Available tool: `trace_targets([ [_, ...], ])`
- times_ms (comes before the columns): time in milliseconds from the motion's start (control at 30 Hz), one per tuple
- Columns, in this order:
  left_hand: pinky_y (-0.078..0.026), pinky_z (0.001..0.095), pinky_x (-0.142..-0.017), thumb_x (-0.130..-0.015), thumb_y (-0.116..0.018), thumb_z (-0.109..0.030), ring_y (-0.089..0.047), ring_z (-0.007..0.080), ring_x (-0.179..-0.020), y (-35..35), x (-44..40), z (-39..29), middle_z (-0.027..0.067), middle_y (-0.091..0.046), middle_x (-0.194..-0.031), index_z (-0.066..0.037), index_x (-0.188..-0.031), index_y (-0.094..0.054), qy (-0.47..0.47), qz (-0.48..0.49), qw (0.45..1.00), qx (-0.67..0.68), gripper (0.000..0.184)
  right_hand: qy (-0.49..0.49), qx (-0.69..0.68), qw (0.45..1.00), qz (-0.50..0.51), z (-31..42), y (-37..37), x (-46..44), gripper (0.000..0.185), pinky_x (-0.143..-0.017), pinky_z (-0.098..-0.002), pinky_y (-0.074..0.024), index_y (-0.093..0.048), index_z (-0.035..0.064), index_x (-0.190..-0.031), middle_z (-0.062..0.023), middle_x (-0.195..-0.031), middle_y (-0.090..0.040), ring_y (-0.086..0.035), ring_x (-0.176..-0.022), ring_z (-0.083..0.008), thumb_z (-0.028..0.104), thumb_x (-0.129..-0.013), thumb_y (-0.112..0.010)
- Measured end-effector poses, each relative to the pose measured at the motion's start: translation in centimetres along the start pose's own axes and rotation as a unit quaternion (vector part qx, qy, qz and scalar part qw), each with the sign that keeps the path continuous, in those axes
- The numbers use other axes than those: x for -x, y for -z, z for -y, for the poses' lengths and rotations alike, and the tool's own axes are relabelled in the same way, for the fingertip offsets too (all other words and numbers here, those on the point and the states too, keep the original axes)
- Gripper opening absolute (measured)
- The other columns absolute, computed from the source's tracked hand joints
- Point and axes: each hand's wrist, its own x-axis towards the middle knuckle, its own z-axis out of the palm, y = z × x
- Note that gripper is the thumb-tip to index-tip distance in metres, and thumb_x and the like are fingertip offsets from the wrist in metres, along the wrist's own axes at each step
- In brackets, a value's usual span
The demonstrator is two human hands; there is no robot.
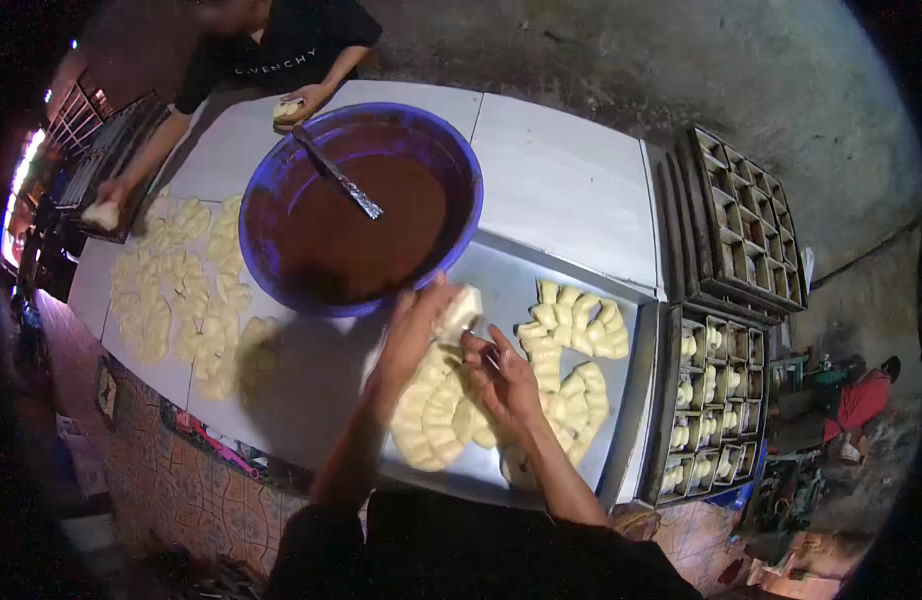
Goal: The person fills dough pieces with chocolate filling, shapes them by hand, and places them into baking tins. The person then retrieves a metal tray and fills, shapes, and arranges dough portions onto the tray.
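Note:
Over the near edge of a purple basin (468,235) of brown filling, my left hand (418,320) is closed around a pale dough piece (461,312). My right hand (503,375) is just right of that piece, fingers partly curled, with a small shiny item at its fingertips that is too blurred to name. Below both hands, rows of shaped dough (431,415) lie in a metal tray (491,270). More dough rows (576,320) sit at the tray's right side. A spatula (346,180) with a shiny end rests in the basin.
Across the table, a co-worker (281,50) holds dough in both hands. Many dough pieces (171,290) cover the table's left part. At the right stand stacked empty moulds (746,215) and moulds holding dough (709,400). A red item (863,402) lies farther right.

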Motion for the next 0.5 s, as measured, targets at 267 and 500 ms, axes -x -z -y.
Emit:
trace_targets([
  [267,-0.047,0.0276,-0.088,-0.083,-0.061,0.001,-0.061,0.0170,-0.103,-2.9,6.9,8.3,0.0173,-0.067,-0.107,0.007,-0.121,-0.058,-0.245,-0.095,0.933,-0.246,0.038,0.184,0.330,0.923,-0.069,-1.2,-0.1,2.6,0.030,-0.077,-0.0295,-0.0535,-0.059,-0.0054,-0.116,-0.0105,-0.105,-0.064,-0.063,-0.091,-0.0177,0.017,-0.096,-0.055],
  [500,-0.051,0.0251,-0.075,-0.085,-0.059,0.002,-0.065,0.0124,-0.086,-2.9,9.8,10.4,0.0117,-0.071,-0.097,0.002,-0.105,-0.069,-0.146,-0.021,0.982,-0.120,0.022,0.218,0.538,0.808,-0.099,2.5,-2.3,6.8,0.020,-0.063,-0.0227,-0.0428,-0.068,0.0006,-0.103,-0.0040,-0.086,-0.062,-0.049,-0.069,-0.0083,0.006,-0.084,-0.068],
])
